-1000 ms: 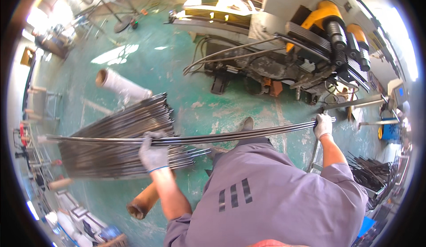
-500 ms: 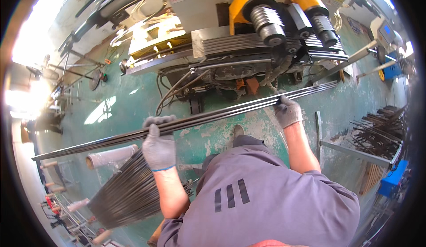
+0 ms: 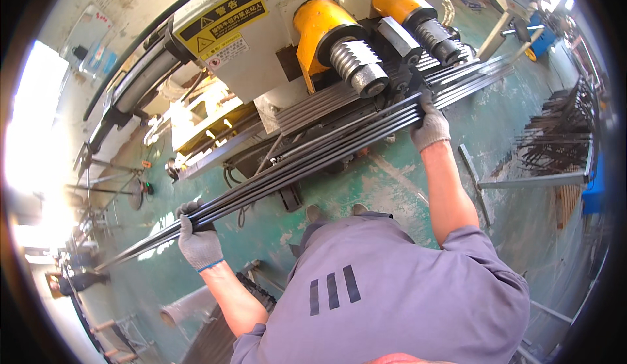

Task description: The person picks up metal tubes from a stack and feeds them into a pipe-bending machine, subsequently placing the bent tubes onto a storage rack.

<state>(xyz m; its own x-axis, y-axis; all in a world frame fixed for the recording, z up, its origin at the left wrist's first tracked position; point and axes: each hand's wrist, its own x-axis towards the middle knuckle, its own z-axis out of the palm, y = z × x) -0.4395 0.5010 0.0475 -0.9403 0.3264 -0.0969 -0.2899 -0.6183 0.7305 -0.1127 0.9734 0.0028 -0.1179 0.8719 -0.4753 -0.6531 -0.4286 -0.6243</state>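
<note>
Two gloved hands carrying long bars beside a roller machine. The left hand (image 3: 199, 241) has its fingers curled around a bundle of long dark metal bars (image 3: 313, 163), thumb on the near side; the right hand (image 3: 432, 127) has its fingers closed on the same bundle. The bars span the gap between the two sets of fingers and run on past both, the far left end trailing beyond the left fingers.

Just beyond the right fingers stand two ridged metal rollers (image 3: 356, 60) on yellow mounts (image 3: 320, 21); a row of similar bars (image 3: 320, 109) lies on the machine, farther from the person than the bundle. Whether the bundle touches the machine cannot be told. To the right of the right fingers, well apart, is a heap of dark rods (image 3: 555, 132); nearer the person than the left fingers lies a wrapped roll (image 3: 186, 305) on the green floor (image 3: 379, 200).

Compared with half a second ago, the bundle is closer to the rollers, slants more steeply, and the hands appear farther apart. This suggests that the carrying stage is nearly complete, with the bars not yet released.
</note>
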